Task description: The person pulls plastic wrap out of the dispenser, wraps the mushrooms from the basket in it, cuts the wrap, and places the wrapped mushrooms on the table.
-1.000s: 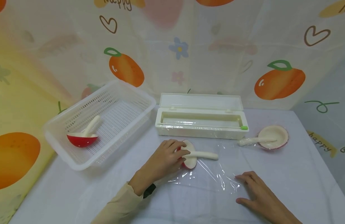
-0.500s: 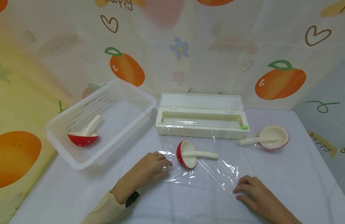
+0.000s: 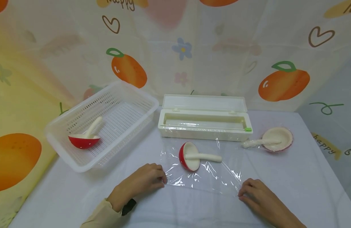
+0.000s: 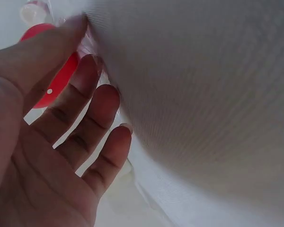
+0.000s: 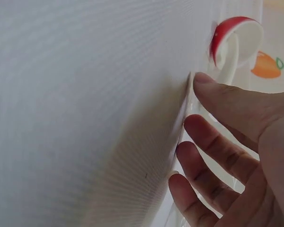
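Observation:
A ladle [image 3: 189, 156], red with white dots outside and cream inside, lies tilted on a sheet of plastic wrap [image 3: 209, 177], its handle pointing right. My left hand [image 3: 141, 180] pinches the sheet's front left corner between thumb and fingers. At the front right corner, my right hand [image 3: 261, 198] pinches the wrap the same way. In the left wrist view the thumb hides the index finger, with the red bowl behind. The right wrist view shows the thumb tip on the film edge and the ladle [image 5: 232, 42] beyond it.
Behind the wrap stands a white plastic wrap dispenser [image 3: 205, 134] with its lid raised. A perforated white basket [image 3: 78, 167] at left holds another red ladle [image 3: 84, 142]. A film-covered ladle [image 3: 278, 139] lies at right. A patterned curtain [image 3: 207, 57] hangs behind.
My left hand has left the ladle and moved down-left to the wrap's front left corner. My right hand's fingers have closed on the right corner. The ladle now stands uncovered by the hand.

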Motion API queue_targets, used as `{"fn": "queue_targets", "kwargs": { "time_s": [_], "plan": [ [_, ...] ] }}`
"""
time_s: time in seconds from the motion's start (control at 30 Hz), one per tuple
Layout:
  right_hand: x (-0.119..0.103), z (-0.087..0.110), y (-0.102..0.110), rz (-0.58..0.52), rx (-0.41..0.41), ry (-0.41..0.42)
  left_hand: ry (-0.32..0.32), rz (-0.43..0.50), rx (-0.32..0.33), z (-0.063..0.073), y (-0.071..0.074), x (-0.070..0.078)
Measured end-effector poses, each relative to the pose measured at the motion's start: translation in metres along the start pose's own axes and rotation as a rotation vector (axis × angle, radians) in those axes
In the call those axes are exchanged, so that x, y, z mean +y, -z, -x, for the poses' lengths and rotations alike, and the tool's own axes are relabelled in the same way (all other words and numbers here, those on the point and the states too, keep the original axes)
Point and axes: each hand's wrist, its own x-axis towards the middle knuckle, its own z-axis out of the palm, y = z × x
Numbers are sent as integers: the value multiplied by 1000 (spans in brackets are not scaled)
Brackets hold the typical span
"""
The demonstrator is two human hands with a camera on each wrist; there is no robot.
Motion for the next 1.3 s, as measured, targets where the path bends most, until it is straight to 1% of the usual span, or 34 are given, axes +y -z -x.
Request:
{"fn": "queue_targets", "kwargs": {
  "time_s": [0.13,0.27,0.47,0.57,0.73,0.9,1.03,1.07,1.13,1.23,1.3],
  "plan": [
    [-3,-1,1,6,-13,-32,-2,-3,43,-1,0,1],
    [-4,-1,0,-2,-37,-49,6,25,81,-2,2,2],
    [-1,-3,-2,-7,-29,3,-19,72,141,-3,11,8],
    [0,-4,-3,3,-20,22,-6,95,143,-4,14,10],
    [1,-5,-5,12,-29,1,29,131,133,-4,18,12],
    [4,-8,-5,14,-40,-1,25,140,139,-6,21,14],
    [3,-10,-5,34,-26,-10,29,142,141,-7,23,14],
    [3,-10,-5,44,-24,-17,34,140,144,-8,23,14],
    [0,-12,-4,60,-28,-55,36,131,160,-8,23,14],
    [-3,-14,0,48,-53,-158,35,110,201,-10,23,13],
    [-5,-16,3,39,-57,-211,25,86,238,-11,22,13]
  ]
}}
